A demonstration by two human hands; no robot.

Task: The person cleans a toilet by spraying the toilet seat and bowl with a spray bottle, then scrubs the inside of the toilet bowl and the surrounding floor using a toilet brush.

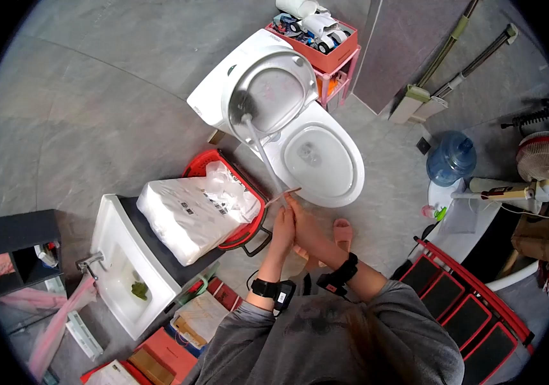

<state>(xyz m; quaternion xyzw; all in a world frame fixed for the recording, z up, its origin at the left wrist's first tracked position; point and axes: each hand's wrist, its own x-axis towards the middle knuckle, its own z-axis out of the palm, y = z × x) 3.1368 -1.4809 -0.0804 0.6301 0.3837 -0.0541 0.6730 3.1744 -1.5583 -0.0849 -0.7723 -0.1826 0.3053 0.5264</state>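
Both hands are together on the handle of a long toilet brush (263, 154). My left hand (283, 226) is wrapped round the lower end, and my right hand (304, 224) presses against it from the right. The dark, bristled head of the brush touches the raised toilet lid and seat (278, 90) on its left side. Below the lid, the white toilet bowl (321, 159) is open, with some water at its bottom.
Left of my hands, a red basket (254, 230) holds a white plastic-wrapped pack (181, 208) beside a sink (127, 282). A box of toys (340, 58) stands behind the toilet. A water bottle (451, 158), fan (542, 157) and red-framed ladder (467, 295) are at the right.
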